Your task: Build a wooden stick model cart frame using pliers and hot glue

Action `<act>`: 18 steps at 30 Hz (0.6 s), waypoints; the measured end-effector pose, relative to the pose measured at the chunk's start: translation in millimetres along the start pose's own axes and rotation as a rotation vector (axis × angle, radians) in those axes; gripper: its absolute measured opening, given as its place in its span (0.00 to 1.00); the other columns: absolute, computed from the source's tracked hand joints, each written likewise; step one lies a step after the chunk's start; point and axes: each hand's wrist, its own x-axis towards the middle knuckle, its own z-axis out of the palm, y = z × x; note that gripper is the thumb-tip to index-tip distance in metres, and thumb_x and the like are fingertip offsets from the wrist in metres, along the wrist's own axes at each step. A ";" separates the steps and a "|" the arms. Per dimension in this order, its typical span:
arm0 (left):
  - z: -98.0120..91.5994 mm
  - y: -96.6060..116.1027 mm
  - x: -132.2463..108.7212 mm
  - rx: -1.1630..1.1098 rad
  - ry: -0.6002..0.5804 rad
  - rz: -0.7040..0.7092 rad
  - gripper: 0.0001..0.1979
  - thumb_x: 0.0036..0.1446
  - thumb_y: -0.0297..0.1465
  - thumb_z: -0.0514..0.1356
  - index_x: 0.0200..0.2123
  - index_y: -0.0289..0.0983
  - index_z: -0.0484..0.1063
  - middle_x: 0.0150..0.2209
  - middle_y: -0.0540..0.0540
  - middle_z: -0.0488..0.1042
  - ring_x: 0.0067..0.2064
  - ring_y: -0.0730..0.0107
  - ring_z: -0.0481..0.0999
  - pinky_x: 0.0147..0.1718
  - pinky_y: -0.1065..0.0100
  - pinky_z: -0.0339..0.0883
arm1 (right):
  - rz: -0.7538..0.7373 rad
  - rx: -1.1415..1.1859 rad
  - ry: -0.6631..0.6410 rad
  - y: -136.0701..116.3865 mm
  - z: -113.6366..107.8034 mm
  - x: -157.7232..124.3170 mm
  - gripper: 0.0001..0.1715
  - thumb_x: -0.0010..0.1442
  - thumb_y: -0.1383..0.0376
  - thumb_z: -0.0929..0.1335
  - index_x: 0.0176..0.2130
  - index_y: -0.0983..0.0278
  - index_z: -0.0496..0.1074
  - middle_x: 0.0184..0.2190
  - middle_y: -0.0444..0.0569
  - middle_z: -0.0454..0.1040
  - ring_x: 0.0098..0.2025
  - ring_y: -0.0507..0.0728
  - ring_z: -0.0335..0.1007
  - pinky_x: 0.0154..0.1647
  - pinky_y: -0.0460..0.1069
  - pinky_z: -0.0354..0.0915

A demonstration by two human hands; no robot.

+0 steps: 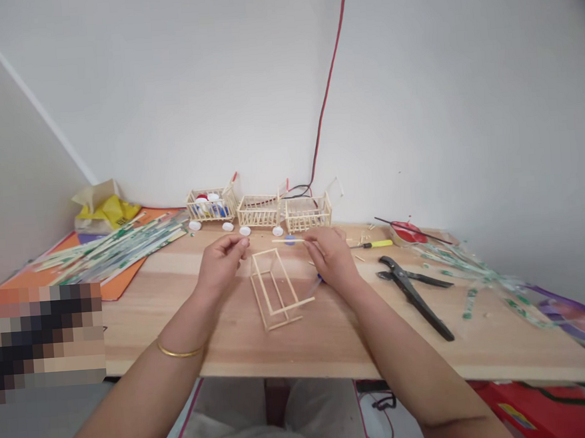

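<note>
My right hand (pixel 331 256) pinches a thin pale wooden stick (pixel 288 240), which points left toward my other hand. My left hand (pixel 222 260) has thumb and forefinger pressed together; whatever may be between them is too small to make out. Between and below my hands, an open box-shaped frame of wooden sticks (pixel 272 287) rests on the wooden table (pixel 221 347), touched by neither hand. Behind it stand three small stick-built carts: one with colourful items inside (pixel 211 204), a middle one (pixel 258 211) and a right one (pixel 308 212). White round wheels show under some of them.
Pliers-like black cutters (pixel 415 297) lie to the right, near a yellow-handled tool (pixel 378 244) and a red dish (pixel 408 233). Bundled sticks in green-marked wrappers (pixel 124 247) cover an orange sheet (pixel 121 284). Torn wrappers (pixel 481 272) spread at right. A cable (pixel 330 76) hangs along the wall.
</note>
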 end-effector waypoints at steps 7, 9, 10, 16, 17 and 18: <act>-3.8 8.1 -3.1 0.001 -0.137 -0.070 0.12 0.46 0.39 0.64 0.30 0.36 0.76 0.25 0.49 0.71 0.24 0.76 0.62 0.24 0.72 0.54 | -0.071 0.024 -0.075 -9.3 7.5 0.1 0.11 0.65 0.64 0.60 0.40 0.59 0.71 0.40 0.48 0.76 0.43 0.55 0.67 0.45 0.52 0.51; -3.3 9.8 -5.1 -0.017 -0.205 -0.126 0.13 0.45 0.38 0.64 0.31 0.36 0.77 0.22 0.50 0.69 0.22 0.76 0.60 0.22 0.72 0.52 | -0.062 0.016 -0.089 -10.3 8.7 0.0 0.11 0.65 0.63 0.61 0.40 0.59 0.72 0.40 0.48 0.76 0.43 0.55 0.68 0.45 0.52 0.51; -2.8 10.0 -5.8 -0.033 -0.222 -0.142 0.13 0.45 0.38 0.64 0.32 0.36 0.77 0.22 0.51 0.68 0.22 0.76 0.60 0.22 0.72 0.52 | -0.062 0.016 -0.091 -10.6 9.3 0.1 0.11 0.65 0.63 0.61 0.40 0.59 0.72 0.40 0.47 0.76 0.43 0.54 0.68 0.45 0.52 0.51; 1.1 8.6 -7.7 -0.112 -0.251 -0.167 0.12 0.43 0.35 0.65 0.31 0.35 0.77 0.21 0.50 0.69 0.24 0.75 0.65 0.26 0.70 0.58 | -0.074 0.012 -0.103 -12.9 9.6 -0.4 0.11 0.64 0.64 0.61 0.40 0.58 0.73 0.41 0.48 0.75 0.44 0.55 0.68 0.45 0.52 0.51; 1.3 8.7 -8.2 -0.108 -0.259 -0.165 0.11 0.43 0.35 0.65 0.31 0.35 0.77 0.21 0.50 0.69 0.24 0.74 0.65 0.26 0.70 0.59 | -0.077 0.010 -0.110 -13.6 9.0 -0.8 0.11 0.64 0.64 0.61 0.40 0.58 0.73 0.41 0.48 0.75 0.44 0.55 0.68 0.45 0.52 0.51; 1.4 9.1 -8.6 -0.104 -0.266 -0.162 0.11 0.43 0.35 0.65 0.31 0.35 0.77 0.21 0.50 0.69 0.24 0.74 0.66 0.26 0.70 0.60 | -0.079 0.008 -0.115 -14.3 8.4 -1.3 0.11 0.64 0.64 0.61 0.40 0.59 0.73 0.41 0.48 0.75 0.44 0.55 0.68 0.45 0.52 0.51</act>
